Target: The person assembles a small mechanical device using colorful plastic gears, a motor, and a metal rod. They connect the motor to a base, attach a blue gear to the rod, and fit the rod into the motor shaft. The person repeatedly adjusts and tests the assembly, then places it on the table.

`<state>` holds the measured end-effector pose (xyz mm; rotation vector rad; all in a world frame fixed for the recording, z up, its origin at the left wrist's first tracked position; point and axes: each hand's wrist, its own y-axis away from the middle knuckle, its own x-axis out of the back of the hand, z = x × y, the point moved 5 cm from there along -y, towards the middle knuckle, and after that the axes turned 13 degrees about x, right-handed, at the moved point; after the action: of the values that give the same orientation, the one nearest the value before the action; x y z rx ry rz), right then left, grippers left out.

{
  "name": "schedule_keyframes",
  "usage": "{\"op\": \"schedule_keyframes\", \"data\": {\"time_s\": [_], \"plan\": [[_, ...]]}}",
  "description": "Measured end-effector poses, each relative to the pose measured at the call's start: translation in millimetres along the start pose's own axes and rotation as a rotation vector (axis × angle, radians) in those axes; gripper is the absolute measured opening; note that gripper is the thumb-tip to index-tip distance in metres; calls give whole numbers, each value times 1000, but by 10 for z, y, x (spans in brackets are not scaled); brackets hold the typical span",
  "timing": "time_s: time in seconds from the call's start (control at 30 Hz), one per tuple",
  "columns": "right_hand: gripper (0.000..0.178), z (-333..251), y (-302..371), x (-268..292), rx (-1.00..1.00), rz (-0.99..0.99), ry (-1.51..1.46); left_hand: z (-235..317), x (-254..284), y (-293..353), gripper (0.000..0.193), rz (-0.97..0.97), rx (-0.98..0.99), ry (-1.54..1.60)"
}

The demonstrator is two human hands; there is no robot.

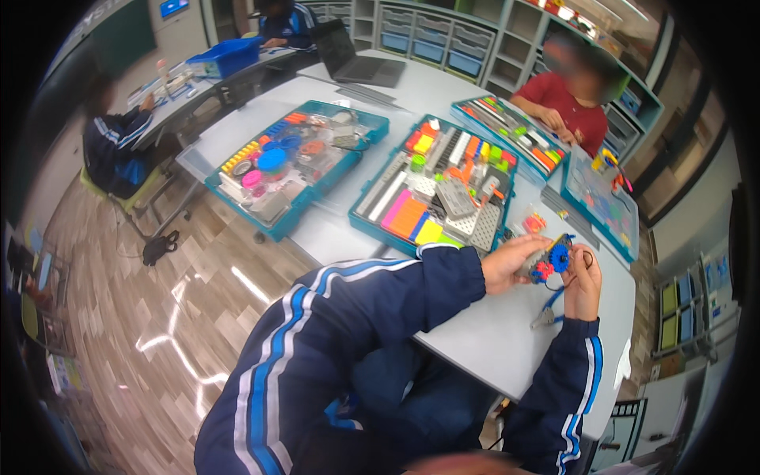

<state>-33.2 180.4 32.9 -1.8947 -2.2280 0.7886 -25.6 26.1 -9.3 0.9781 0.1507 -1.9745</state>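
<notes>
Over the near right part of the table, my left hand (511, 265) is closed around a small geared assembly, a grey block (538, 261) with a blue gear (559, 257) and a red gear (543, 272) on its side. My right hand (583, 283) is just to the right, its fingers pinched together beside the blue gear. A thin black cord loops at its fingertips; the exact grip is partly hidden. Below the hands, a blue strip or cable (552, 301) stands near a grey piece (545, 319) on the white tabletop (499, 336).
Beyond my left hand lies an open teal parts case (372, 226) with colourful beams and plates. Another teal case (277, 229) sits to its left; more cases lie far right, near a person in red (582, 119). A laptop (368, 70) stands at the back.
</notes>
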Motion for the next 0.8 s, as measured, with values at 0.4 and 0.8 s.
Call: {"op": "schedule_keyframes", "data": {"time_s": [0.4, 0.8], "plan": [[17, 87, 80, 390, 154, 50, -177, 2, -66, -3, 28, -157, -49, -91], [16, 109, 100, 378, 94, 95, -41, 46, -86, 50, 56, -40, -182, -337]]}}
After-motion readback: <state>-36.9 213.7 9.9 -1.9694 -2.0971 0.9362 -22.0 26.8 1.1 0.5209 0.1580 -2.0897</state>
